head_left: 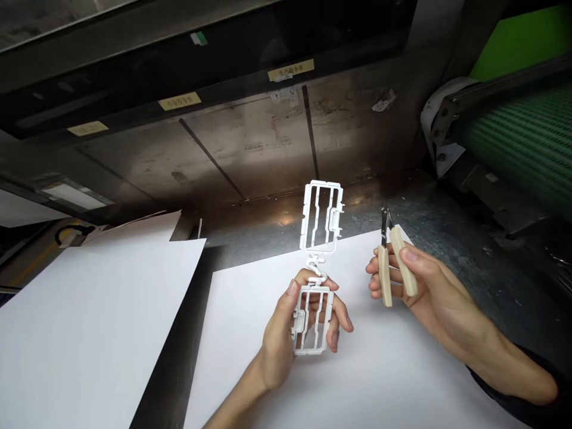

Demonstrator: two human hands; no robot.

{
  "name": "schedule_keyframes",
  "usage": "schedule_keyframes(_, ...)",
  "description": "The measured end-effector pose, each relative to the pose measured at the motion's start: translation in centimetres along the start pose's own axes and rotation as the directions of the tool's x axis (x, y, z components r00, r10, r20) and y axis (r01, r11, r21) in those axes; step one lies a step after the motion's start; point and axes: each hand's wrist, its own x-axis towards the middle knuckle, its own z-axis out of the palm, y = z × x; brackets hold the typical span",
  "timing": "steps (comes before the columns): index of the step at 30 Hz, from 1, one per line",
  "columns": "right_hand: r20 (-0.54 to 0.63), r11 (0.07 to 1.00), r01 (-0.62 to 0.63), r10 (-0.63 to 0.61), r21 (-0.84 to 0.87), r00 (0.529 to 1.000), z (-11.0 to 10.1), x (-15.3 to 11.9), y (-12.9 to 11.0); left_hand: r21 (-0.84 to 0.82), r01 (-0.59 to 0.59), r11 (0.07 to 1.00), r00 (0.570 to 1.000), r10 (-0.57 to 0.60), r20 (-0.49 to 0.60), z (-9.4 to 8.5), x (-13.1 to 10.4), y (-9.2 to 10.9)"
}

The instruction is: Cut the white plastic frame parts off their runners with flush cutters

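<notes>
Two white plastic frames joined by a thin curved link make up one piece. My left hand [283,333] is closed round the lower frame [316,350], with fingers behind it and the thumb at its left edge. Above the hand the upper frame [304,220] stands up, tilted slightly. In my right hand [429,280] is a pair of nippers [384,277] with cream handles, spread apart, their dark jaws pointing up. The nippers are to the right of the white piece and do not touch it.
A large white sheet [232,333] lies under both hands. Another white sheet [102,310] covers a stack at the left. Behind rises a metal panel [250,149] with yellow labels. At the right is a machine with a green ribbed belt [522,137].
</notes>
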Motion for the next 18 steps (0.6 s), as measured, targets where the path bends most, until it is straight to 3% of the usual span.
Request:
schedule_keyframes(3, 0.038, 0.999, -0.015, 0.013, 0.030, 0.999, 0.1, 0.0, -0.1, -0.029, 0.018, 0.999, 0.994, -0.021, -0.110, 0.4, 0.5, 0.2)
schedule_keyframes(6, 0.109, 0.983, -0.128, 0.113, 0.135, 0.988, 0.3, 0.0, -0.5, -0.149, 0.101, 0.984, 0.958, -0.137, -0.251, 0.5, 1.4, 0.2)
schedule_keyframes(10, 0.182, 0.928, -0.276, 0.235, 0.250, 0.955, 0.5, -0.1, -0.6, -0.191, 0.230, 0.954, 0.912, -0.280, -0.300, 0.3, 2.0, -0.1)
schedule_keyframes(13, 0.187, 0.935, -0.294, 0.258, 0.199, 0.948, 0.3, -0.1, -0.5, -0.141, 0.301, 0.943, 0.887, -0.331, -0.322, 0.2, 2.0, -0.2)
schedule_keyframes(18, 0.159, 0.976, -0.210, 0.199, 0.051, 0.967, 0.4, -0.2, -0.7, -0.066, 0.249, 0.966, 0.902, -0.256, -0.347, 0.1, 1.8, 0.4)
